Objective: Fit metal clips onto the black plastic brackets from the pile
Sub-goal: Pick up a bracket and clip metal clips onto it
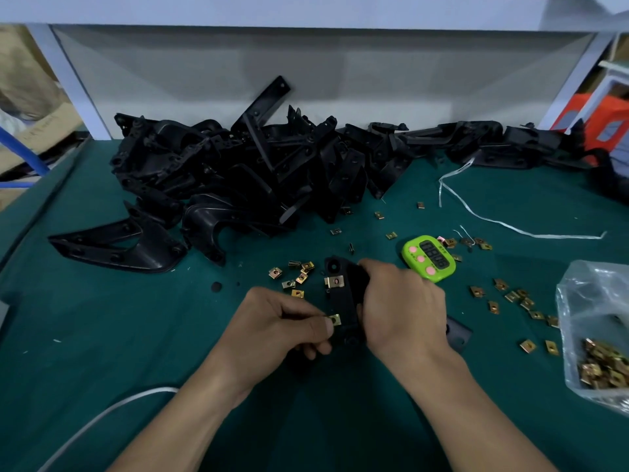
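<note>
The bracket pile (258, 172) lies at the worktop's (102, 318) back; loose clips (296, 277) before it, timer (429, 257) right, bag (599, 335) far right.

Head camera looks forward and down, close over the green table (143, 335).

The green timer (429, 257) has a small dark screen (434, 254) with numbers on it, but they are too fuzzy to read. The brown cardboard box (44, 127) far on the left has some dark marks that may be writing, too small to make out. No word or number can be read for sure.
</note>
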A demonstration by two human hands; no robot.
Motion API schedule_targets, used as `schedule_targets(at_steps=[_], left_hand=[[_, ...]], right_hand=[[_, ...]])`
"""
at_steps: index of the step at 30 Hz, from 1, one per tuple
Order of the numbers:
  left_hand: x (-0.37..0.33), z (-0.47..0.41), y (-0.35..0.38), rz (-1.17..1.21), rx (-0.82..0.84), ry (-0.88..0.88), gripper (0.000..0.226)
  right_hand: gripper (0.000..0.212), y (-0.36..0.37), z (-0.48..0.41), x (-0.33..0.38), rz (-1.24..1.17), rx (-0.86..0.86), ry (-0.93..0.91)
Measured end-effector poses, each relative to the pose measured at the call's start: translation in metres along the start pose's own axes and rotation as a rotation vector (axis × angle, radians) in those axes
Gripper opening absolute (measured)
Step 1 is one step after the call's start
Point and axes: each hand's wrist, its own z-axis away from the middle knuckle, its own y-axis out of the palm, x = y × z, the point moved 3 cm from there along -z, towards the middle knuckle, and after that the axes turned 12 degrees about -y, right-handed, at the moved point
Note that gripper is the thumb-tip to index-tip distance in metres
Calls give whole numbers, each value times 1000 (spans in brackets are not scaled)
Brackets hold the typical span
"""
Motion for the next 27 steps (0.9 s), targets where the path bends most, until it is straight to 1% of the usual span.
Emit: schedule_targets(at_steps=[7, 11, 17, 21, 23, 25, 27], left_hand=[[0, 1, 4, 44, -19, -3, 27], [-3, 6, 10, 53, -16, 8, 29], [-1, 10, 18, 50, -18, 51, 32], [-6, 12, 22, 97, -10, 76, 29], [-10, 14, 25, 178, 47, 50, 29], [-15, 17, 30, 290, 163, 10, 34], [-23, 20, 34, 341, 262, 14, 46]], right_hand=[[30, 0, -1, 9, 8, 23, 3], [28, 2, -1, 12, 3, 57, -14], [31, 0, 3, 8, -5, 49, -8], [28, -3, 5, 7, -80, 49, -20], [24, -12, 5, 6, -176, 30, -32], [16, -25, 6, 11, -228, -21, -74], [20, -39, 6, 16, -206, -34, -122]])
